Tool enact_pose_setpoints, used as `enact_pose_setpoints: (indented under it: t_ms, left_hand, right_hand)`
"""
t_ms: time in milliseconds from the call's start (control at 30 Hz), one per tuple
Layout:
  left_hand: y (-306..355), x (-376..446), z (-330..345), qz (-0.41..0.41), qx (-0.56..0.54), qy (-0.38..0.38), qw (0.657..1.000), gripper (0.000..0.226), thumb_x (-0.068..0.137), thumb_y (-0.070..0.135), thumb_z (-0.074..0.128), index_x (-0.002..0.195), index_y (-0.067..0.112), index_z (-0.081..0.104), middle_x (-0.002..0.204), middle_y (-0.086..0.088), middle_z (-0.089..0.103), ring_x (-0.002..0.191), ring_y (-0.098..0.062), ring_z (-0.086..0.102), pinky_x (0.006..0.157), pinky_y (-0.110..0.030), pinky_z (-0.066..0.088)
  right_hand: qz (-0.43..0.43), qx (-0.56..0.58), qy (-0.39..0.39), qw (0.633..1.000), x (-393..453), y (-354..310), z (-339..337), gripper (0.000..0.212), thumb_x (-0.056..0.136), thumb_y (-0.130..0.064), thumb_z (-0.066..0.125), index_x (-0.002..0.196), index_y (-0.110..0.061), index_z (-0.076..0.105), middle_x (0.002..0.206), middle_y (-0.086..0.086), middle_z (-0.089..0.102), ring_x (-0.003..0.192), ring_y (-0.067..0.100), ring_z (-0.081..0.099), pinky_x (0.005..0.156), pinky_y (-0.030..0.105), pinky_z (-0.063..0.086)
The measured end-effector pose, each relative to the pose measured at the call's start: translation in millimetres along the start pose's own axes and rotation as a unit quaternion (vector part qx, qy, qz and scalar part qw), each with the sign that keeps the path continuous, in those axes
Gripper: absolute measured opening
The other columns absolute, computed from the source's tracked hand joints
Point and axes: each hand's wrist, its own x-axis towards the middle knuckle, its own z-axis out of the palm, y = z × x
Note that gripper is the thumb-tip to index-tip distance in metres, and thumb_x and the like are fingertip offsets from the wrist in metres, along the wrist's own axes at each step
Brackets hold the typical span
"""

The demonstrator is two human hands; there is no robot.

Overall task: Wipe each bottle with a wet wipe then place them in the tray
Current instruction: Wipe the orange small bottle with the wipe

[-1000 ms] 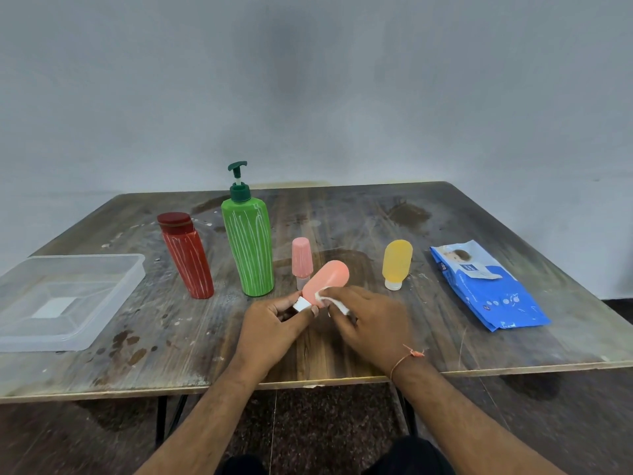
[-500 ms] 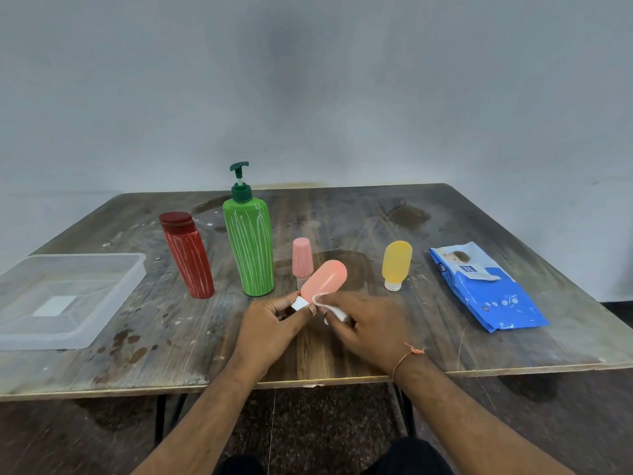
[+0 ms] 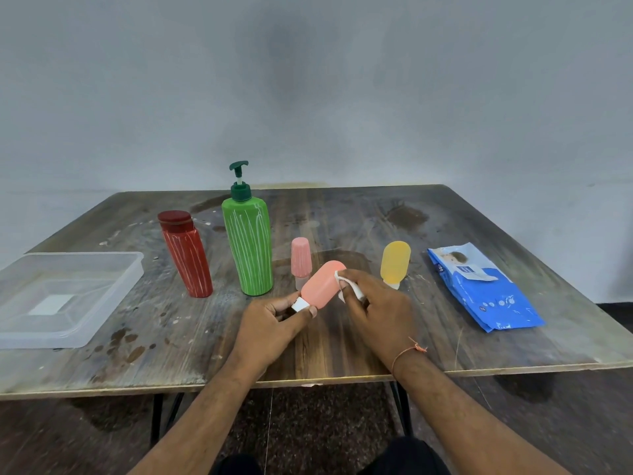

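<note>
Hands at work over the table (image 3: 342,214): the left hand (image 3: 270,325) pinches the white cap of a salmon bottle (image 3: 322,284), held tilted, while the right hand (image 3: 376,310) grips a wet wipe (image 3: 344,279) that has slid from near the cap up to the rounded end. Wiping of this bottle looks nearly finished; the tray (image 3: 113,296) at far left holds no bottles, and four others stand unwiped.

Soft, even, fairly dim light fills the scene, and the grey wall (image 3: 308,80) darkens in a vague smudge toward 12 o'clock. The bottles throw only faint, diffuse shadows on the table (image 3: 342,351), whose worn top shows a dull sheen near its centre, while a deeper shadow lies under its edge at 6 o'clock. Wide-angle distortion bows the table edges toward 3 and 9 o'clock, and detail is slightly soft throughout.
</note>
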Motion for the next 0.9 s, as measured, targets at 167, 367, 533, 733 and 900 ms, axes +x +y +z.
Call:
enact_pose_setpoints:
  t_ms: [167, 367, 533, 733, 900]
  left_hand:
    - [0.8, 0.4, -0.6, 0.000, -0.012, 0.002, 1.000, 0.035, 0.089, 0.017, 0.083, 0.123, 0.024, 0.077, 0.105, 0.017, 0.080, 0.103, -0.004, 0.075, 0.091, -0.026, 0.058]
    - [4.5, -0.9, 0.5, 0.003, -0.018, -0.004, 1.000, 0.034, 0.089, 0.014, 0.082, 0.117, 0.032, 0.077, 0.105, 0.020, 0.079, 0.104, -0.001, 0.074, 0.094, -0.026, 0.059]
    - [6.6, -1.3, 2.2, -0.005, -0.032, -0.002, 0.999, 0.037, 0.089, 0.017, 0.083, 0.125, 0.023, 0.075, 0.109, 0.017, 0.080, 0.106, -0.002, 0.074, 0.100, -0.033, 0.058]
    - [3.7, 0.7, 3.1, -0.025, -0.022, 0.002, 0.999, 0.037, 0.085, 0.023, 0.088, 0.115, 0.030, 0.067, 0.103, 0.014, 0.081, 0.100, -0.003, 0.075, 0.096, -0.036, 0.056]
    - [4.3, 0.4, 2.7, -0.024, -0.028, -0.014, 0.999, 0.039, 0.085, 0.023, 0.087, 0.117, 0.028, 0.065, 0.106, 0.014, 0.080, 0.102, -0.003, 0.074, 0.094, -0.029, 0.054]
  right_hand:
    - [-0.075, 0.002, -0.080, 0.994, -1.3, -4.2, -1.6, 0.030, 0.102, -0.043, 0.061, 0.129, -0.040, 0.073, 0.121, -0.015, 0.078, 0.094, 0.007, 0.072, 0.072, 0.018, 0.053]
    - [-0.104, 0.067, -0.118, 0.985, -1.0, -7.8, -4.5, 0.026, 0.102, -0.042, 0.066, 0.124, -0.037, 0.079, 0.119, -0.018, 0.078, 0.105, -0.005, 0.069, 0.083, 0.000, 0.041]
    - [-0.053, 0.138, -0.079, 0.986, -0.1, -6.2, -6.2, 0.019, 0.098, -0.032, 0.077, 0.116, -0.033, 0.083, 0.107, -0.020, 0.074, 0.099, 0.001, 0.069, 0.077, 0.018, 0.054]
    - [-0.011, 0.154, -0.088, 0.984, 3.2, -7.7, -8.5, 0.017, 0.095, -0.028, 0.080, 0.109, -0.036, 0.082, 0.112, -0.020, 0.066, 0.109, 0.002, 0.064, 0.084, 0.008, 0.047]
    - [-0.013, 0.162, -0.111, 0.980, 5.0, -7.6, -8.9, 0.018, 0.095, -0.030, 0.080, 0.112, -0.033, 0.083, 0.117, -0.018, 0.068, 0.116, 0.001, 0.063, 0.089, 0.008, 0.047]
